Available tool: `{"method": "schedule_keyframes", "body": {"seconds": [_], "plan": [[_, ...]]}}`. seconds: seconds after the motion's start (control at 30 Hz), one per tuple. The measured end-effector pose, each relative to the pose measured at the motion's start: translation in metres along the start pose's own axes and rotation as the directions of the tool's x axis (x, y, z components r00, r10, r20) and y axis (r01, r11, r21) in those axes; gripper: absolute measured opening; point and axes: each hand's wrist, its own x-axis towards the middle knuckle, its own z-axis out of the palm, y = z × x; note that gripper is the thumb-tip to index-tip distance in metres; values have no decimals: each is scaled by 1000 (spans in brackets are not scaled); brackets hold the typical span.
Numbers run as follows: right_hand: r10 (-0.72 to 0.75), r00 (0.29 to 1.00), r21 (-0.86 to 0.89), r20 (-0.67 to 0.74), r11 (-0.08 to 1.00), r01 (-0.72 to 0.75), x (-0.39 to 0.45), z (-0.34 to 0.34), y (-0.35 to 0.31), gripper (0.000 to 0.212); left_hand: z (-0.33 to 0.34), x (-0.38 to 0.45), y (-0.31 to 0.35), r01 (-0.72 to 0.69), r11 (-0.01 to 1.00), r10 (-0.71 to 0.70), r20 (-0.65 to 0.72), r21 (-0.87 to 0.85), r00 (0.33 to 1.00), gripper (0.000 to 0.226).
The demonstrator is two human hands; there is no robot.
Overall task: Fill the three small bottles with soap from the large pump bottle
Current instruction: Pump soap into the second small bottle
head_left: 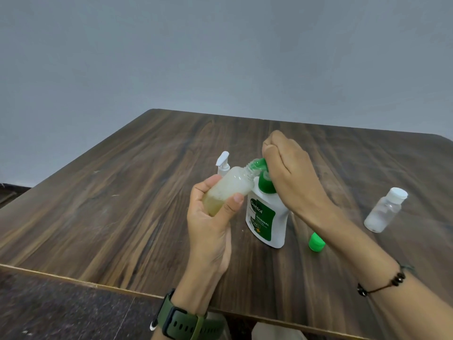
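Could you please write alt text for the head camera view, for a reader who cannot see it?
A person's left hand tilts a small, partly filled bottle against the green pump of a large white soap bottle, which the right hand presses. On the wooden table stand a loose green cap, a capped clear bottle and a white pump-top bottle.

Both forearms are bare; no sleeves are visible. The left hand carries no rings that can be seen. On the left wrist sits a dark green watch with a perforated rubber-type strap and a black case partly in view. The right hand likewise shows no rings. The right wrist wears a thin dark cord bracelet strung with several small black beads.
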Motion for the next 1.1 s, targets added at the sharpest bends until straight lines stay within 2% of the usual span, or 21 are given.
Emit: {"method": "schedule_keyframes", "body": {"seconds": [0.07, 0.23, 0.5, 0.83, 0.97, 1.1], "plan": [[-6, 1000, 8, -10, 1000, 6, 0, 1, -1, 24, 1, 1, 1, 9, 1000, -9, 5, -16, 1000, 66], [12, 1000, 43, -9, 999, -12, -6, 1, 1, 25, 3, -3, 1, 37, 997, -38, -2, -69, 999, 75], [72, 997, 54, -35, 996, -70, -6, -3, 11, 25, 6, -6, -2, 69, 989, -72, -21, -132, 997, 79], [14, 999, 48, -35, 999, -12, -2, -2, 0, 32, 8, -5, 0, 64, 989, -68, -26, -133, 997, 83], [21, 999, 46, -27, 999, -20, -6, 0, 5, 22, 7, -3, -1, 66, 989, -70, -25, -131, 997, 82], [10, 1000, 43, -23, 999, -9, -7, 0, 6, 21, 7, -5, -3, 89, 984, -93, -22, -152, 995, 82]]}}
